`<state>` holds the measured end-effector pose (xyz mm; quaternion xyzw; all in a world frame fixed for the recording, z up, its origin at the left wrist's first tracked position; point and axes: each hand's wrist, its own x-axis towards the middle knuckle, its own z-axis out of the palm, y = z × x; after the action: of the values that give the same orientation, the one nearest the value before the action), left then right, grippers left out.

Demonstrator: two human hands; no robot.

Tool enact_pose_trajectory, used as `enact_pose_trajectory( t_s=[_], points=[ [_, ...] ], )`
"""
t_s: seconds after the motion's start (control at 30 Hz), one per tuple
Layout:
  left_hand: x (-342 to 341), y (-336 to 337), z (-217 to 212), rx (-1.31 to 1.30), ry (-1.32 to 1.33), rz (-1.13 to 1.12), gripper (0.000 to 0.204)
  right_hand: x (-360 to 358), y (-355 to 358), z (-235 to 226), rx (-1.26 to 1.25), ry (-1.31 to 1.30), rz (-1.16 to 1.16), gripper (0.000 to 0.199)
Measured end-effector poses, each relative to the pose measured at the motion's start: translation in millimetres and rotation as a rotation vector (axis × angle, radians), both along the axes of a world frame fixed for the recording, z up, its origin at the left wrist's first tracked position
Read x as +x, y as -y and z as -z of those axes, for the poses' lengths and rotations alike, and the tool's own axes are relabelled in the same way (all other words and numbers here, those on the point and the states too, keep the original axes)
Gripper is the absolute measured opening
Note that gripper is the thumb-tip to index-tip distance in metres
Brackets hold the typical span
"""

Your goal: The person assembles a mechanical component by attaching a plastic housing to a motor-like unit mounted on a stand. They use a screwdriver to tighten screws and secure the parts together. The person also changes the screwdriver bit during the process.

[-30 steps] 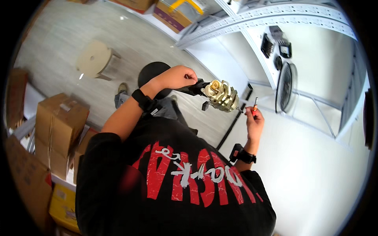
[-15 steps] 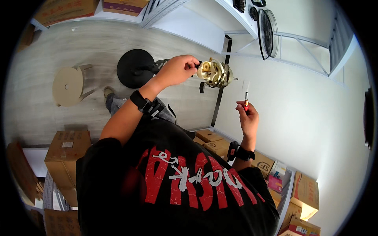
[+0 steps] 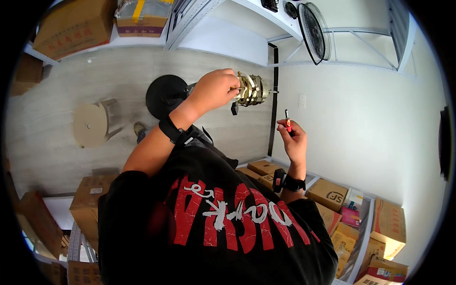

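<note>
— Drifted lower-right since the earlier frame: left hand (image 3: 216, 90) with fan motor (image 3: 251, 89), now near 12 o'clock.
— Fingers curled tight around the motor's rear; right hand (image 3: 293, 141) at 2 o'clock, pinching a red screwdriver (image 3: 287, 120) upright.
— Better to hold the motor steady, tip square on the screw.
— Round base (image 3: 164, 95) at 10; fan grille (image 3: 313, 31), boxes (image 3: 327, 194) nearby, not blocking.
</note>
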<state>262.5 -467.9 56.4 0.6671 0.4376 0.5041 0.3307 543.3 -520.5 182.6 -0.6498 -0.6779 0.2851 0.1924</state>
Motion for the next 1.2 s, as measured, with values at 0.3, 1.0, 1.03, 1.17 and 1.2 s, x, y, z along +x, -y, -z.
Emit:
enact_pose_trajectory(
  t_s=[0.3,1.0,1.03,1.17,1.2],
  points=[
    [-22,-4,-21,-0.067,-0.073,-0.055,0.009,-10,3,-8,-0.039,-0.095,-0.101,0.018],
    [-72,57,-72,-0.482,0.955,0.292,0.007,-138,8,-22,0.001,-0.347,-0.427,0.031],
    [-73,56,-74,-0.487,0.945,0.287,0.007,-138,11,-24,0.007,-0.347,-0.421,0.031],
    [-66,50,-73,-0.480,1.033,0.364,0.006,-129,19,-27,0.010,-0.336,-0.370,0.031],
    [-61,49,-74,-0.489,1.055,0.368,0.007,-124,21,-27,0.008,-0.335,-0.352,0.031]
  ],
)
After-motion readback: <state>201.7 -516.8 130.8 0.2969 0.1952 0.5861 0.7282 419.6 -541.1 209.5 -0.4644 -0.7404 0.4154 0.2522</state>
